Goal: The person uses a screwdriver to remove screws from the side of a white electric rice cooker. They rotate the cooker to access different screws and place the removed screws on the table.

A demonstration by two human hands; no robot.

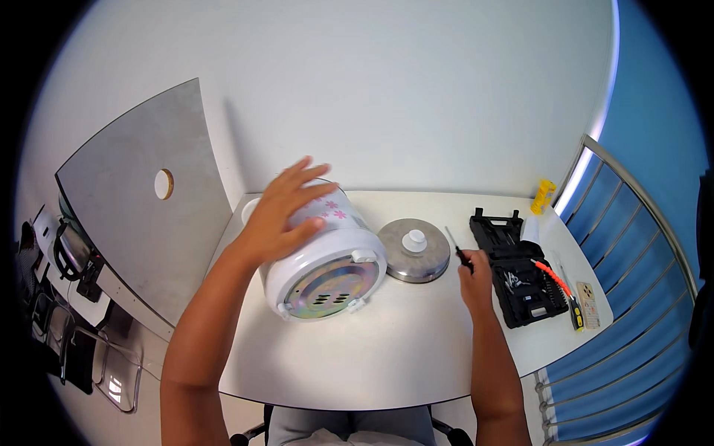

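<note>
A white rice cooker (pixel 303 256) with pink flowers lies on its side on the table, its shiny metal underside (pixel 320 291) and small white feet turned toward me. My left hand (pixel 282 212) is over the cooker's upper side with the fingers spread; whether the palm touches it I cannot tell. In my right hand (pixel 477 281) is a screwdriver (pixel 462 255) with a black handle, its thin metal shaft pointing up and away. Between the cooker and this hand sits a round steel lid (pixel 409 266) with a white knob.
An opened black tool case (pixel 512 297) with bits and small tools lies at the right. Beside it are a tool with an orange shaft and yellow-black handle (pixel 576 314), a pale flat case (pixel 588 306) and a yellow container (pixel 543 197). A metal railing (pixel 639 193) borders the right side.
</note>
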